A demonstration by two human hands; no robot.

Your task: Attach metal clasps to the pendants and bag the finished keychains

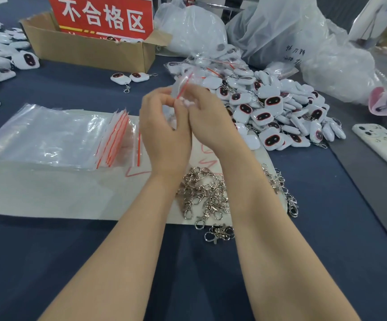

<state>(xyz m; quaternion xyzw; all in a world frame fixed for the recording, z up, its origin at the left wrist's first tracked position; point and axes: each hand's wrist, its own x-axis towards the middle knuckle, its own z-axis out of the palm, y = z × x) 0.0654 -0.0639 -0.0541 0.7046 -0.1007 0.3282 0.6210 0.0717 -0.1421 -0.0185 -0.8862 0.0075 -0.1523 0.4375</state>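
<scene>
My left hand [164, 135] and right hand [211, 121] both pinch the top of 1 small clear zip bag with a red seal line [181, 89], raised above the table; its contents are blurred. 1 heap of silver metal clasps [205, 193] lies under my wrists, too many to count. White square pendants with dark faces [278, 112] pile at right. 2 finished keychains [130, 78] lie by 1 brown cardboard box [90, 52].

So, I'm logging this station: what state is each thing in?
Small zip bag: held aloft; seal unclear.
Left hand: pinching that bag.
Right hand: pinching that bag.
Bag stack: lying flat.
Clasps: loose pile, unattached.
Cardboard box: open.
Phone: face down.
</scene>
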